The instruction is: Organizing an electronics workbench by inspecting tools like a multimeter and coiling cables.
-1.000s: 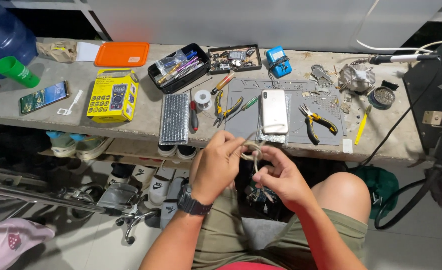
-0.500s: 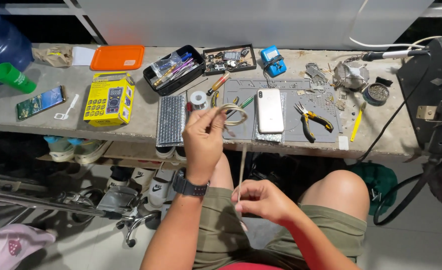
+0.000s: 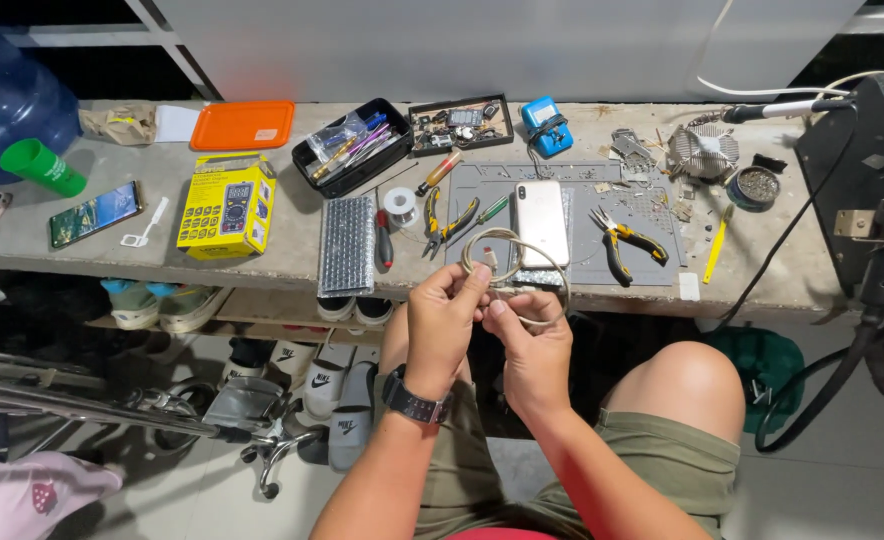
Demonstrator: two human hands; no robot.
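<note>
Pale cable (image 3: pixel 522 262), looped just off the bench's (image 3: pixel 292 255) front edge, is pinched by left hand (image 3: pixel 442 322) and right hand (image 3: pixel 534 345); even, untwisted loops would coil it best.

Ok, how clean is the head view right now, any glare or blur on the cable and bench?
Head view: even light, soft shadows. The pale cable looped between the left hand and right hand is sharp, though it blends against the white phone. The bench edge bows slightly from the wide lens; under the bench is dim.
</note>
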